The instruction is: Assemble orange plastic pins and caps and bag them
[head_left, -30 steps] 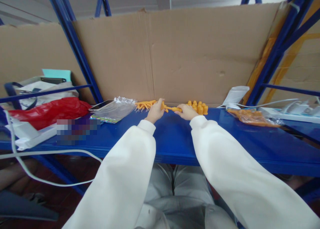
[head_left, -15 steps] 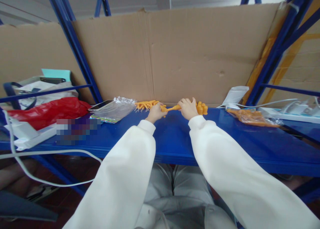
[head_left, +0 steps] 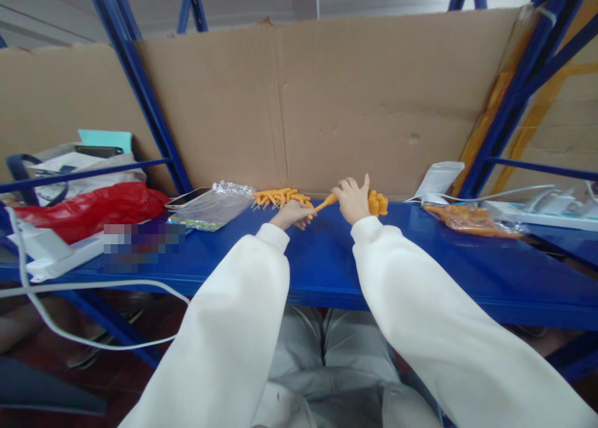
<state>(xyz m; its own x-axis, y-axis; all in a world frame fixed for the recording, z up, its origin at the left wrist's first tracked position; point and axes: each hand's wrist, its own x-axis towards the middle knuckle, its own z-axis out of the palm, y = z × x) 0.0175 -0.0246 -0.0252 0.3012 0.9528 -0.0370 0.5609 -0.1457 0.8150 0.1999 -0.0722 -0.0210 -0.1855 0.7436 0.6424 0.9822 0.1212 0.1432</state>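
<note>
A thin, tapering orange piece [head_left: 327, 202] spans the space between my hands, its wider end towards the right. My left hand [head_left: 290, 215] is closed on the narrow end, thumb and fingers together. At the wide end, my right hand [head_left: 351, 199] grips the piece with thumb and lower fingers, one finger sticking up. Behind my left hand lies a row of orange branching pieces [head_left: 278, 196] with small metal coils or rings hanging from their ends. Just right of my right hand stands a cluster of stubby orange pieces [head_left: 377, 202], partly hidden by that hand.
On the blue shelf [head_left: 322, 260], a clear plastic bag [head_left: 219, 205] and a phone [head_left: 189, 196] lie left. A red bag [head_left: 98, 210] and white power strip [head_left: 70, 256] are farther left. Bagged orange pieces [head_left: 474, 219] lie right. Cardboard [head_left: 346, 98] walls the back.
My left hand has turned and dropped slightly nearer me, so the orange piece now slants down towards it. A finger of my right hand has lifted higher.
</note>
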